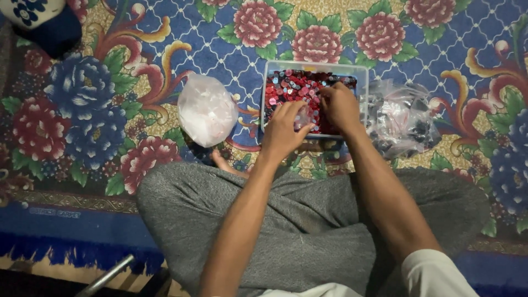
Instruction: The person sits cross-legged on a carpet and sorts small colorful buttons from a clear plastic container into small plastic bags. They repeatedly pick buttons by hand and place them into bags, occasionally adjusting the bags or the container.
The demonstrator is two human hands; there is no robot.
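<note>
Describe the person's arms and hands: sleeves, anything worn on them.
Both forearms are bare from elbow to wrist. A white short sleeve shows at the right upper arm. The left hand and right hand wear no gloves; no watch, ring or bracelet is visible.

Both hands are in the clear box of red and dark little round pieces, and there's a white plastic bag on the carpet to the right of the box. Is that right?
Not quite. The head view shows the white plastic bag on the carpet to the left of the clear box, not the right. The rest holds: the left hand and right hand are both in the box.
</note>
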